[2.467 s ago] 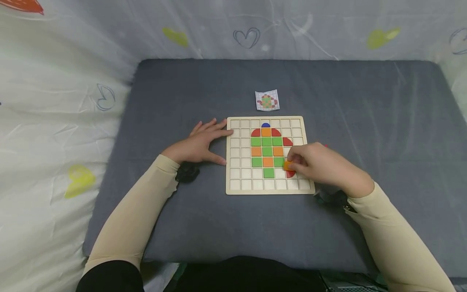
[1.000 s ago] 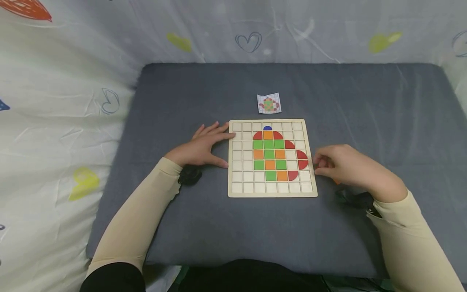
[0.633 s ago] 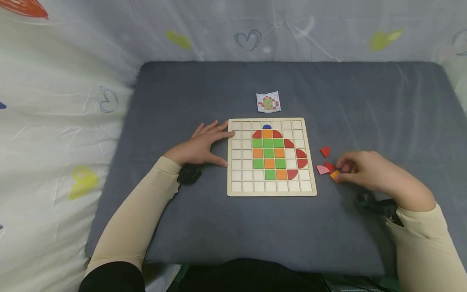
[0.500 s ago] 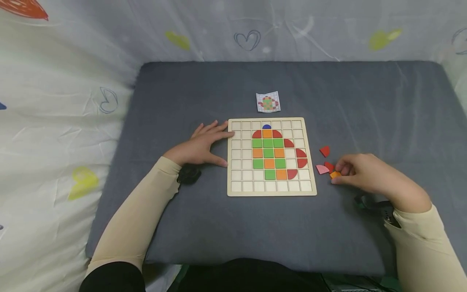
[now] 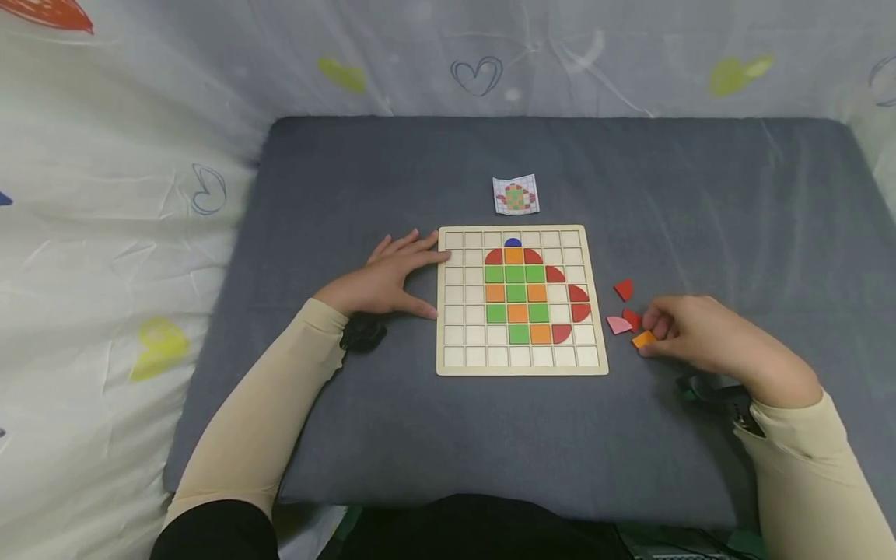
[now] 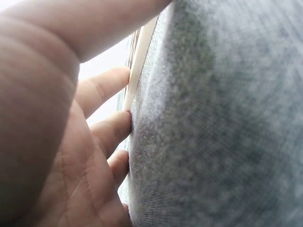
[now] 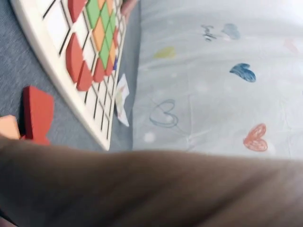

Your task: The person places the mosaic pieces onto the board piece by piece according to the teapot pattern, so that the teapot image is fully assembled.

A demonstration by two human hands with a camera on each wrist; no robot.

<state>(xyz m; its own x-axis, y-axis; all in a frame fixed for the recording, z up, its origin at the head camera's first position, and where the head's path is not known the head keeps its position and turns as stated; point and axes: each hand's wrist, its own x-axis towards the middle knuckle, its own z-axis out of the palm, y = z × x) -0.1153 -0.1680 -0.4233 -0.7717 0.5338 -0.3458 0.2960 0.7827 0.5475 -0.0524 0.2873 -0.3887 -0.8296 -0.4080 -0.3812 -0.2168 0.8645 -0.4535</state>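
Observation:
My left hand (image 5: 383, 284) lies spread at the board's left edge, index finger and thumb touching the rim. The wooden grid board (image 5: 472, 357) carries green, orange, red and blue tiles that form a shape in its cells. To the right of the board, my right hand (image 5: 700, 333) pinches an orange tile (image 5: 642, 340) between thumb and fingers, low at the cloth. Beside it lie a pink quarter-round tile (image 5: 619, 325), a red tile (image 5: 631, 317) and another red tile (image 5: 624, 289). Fingers partly cover the orange tile. In the left wrist view, fingertips meet the board's side (image 6: 138, 66).
Behind the board lies a small printed picture card (image 5: 516, 195) showing a coloured shape on a grid. Grey cloth (image 5: 735, 210) covers the table, and a pale patterned curtain (image 5: 602, 70) hangs at the back and left.
My right hand set an orange tile into the board's lower row, then moved right to the loose tiles and took hold of another orange one. The left hand stayed put.

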